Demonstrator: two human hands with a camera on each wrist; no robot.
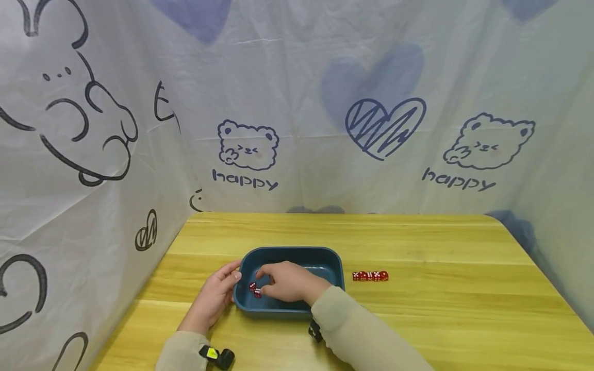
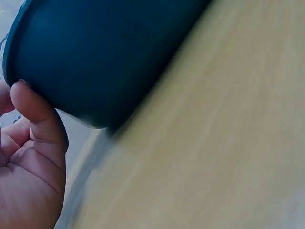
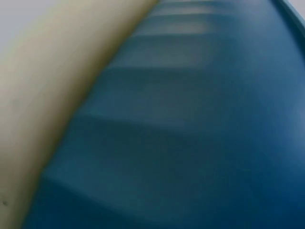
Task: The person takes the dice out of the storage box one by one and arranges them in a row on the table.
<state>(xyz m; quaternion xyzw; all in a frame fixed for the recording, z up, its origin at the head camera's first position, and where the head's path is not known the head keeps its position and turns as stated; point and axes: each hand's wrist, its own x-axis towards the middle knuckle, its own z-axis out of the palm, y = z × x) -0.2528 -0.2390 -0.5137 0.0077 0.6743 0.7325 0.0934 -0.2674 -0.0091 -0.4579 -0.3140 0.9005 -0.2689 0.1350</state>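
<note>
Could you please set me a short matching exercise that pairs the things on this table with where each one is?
Things:
1. left hand
2. right hand
3. row of red dice
4. loose red dice

Places:
A. on the bare table, right of the blue tray
B. inside the tray, beside the fingers
C. against the tray's outer left wall
D. reaching into the tray

Pairs: 1-C, 2-D, 3-A, 4-B

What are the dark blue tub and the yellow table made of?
The dark blue rectangular tub looks like plastic: one even colour, rounded moulded corners, a dull sheen. The yellow table looks like wood or a wood-look laminate: long grain streaks and plank lines show, with a smooth, slightly glossy top.
</note>
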